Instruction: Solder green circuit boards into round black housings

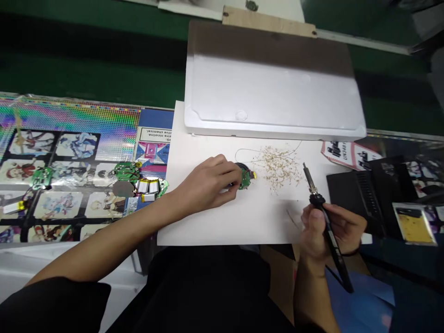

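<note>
My right hand is wrapped round a black soldering iron, its metal tip raised toward the upper left. My left hand is closed at the edge of a small green circuit board with a dark round part and a yellow-tipped component. The fingers partly hide the board, which rests on the white sheet. Just right of it lies a scatter of tan crumbs. A thin solder wire curls across the sheet above the board.
A large white foam box lid stands behind the sheet. Green boards and small silver battery cells lie to the left on printed sheets. On the right are a black holder and a yellow sponge in a tray.
</note>
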Demonstrator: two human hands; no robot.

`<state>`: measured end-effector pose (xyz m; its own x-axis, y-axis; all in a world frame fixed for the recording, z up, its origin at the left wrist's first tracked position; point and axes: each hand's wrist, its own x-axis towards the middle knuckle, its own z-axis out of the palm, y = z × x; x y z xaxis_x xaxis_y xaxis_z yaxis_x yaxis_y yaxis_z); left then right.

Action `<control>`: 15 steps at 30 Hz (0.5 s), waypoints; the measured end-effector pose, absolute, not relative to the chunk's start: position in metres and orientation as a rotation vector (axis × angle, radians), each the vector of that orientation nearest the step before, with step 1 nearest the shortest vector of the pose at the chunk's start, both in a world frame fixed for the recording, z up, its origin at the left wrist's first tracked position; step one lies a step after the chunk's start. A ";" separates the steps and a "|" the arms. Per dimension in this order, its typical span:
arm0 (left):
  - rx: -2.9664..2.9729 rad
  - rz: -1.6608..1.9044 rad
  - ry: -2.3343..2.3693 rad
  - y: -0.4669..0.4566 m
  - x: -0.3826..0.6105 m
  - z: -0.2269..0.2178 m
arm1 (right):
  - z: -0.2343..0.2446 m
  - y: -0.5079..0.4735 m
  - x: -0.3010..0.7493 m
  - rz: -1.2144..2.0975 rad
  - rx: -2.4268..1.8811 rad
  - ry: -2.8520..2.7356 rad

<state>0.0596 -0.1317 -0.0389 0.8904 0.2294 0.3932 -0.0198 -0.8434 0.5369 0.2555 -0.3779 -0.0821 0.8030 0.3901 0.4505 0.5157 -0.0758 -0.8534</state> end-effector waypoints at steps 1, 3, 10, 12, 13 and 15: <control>2.498 0.614 0.151 -0.132 0.059 -0.038 | -0.083 -0.373 0.257 -0.134 -1.654 -0.687; 2.474 0.611 0.152 -0.133 0.059 -0.038 | -0.085 -0.367 0.260 -0.098 -1.568 -0.663; 2.459 0.592 0.133 -0.128 0.056 -0.034 | -0.087 -0.363 0.268 0.088 -1.479 -0.525; 2.452 0.553 0.123 -0.124 0.054 -0.030 | -0.088 -0.364 0.268 0.120 -1.502 -0.495; 2.443 0.529 0.134 -0.123 0.053 -0.029 | -0.089 -0.365 0.268 0.127 -1.518 -0.485; 2.412 0.456 0.185 -0.122 0.052 -0.029 | -0.090 -0.368 0.268 0.128 -1.540 -0.471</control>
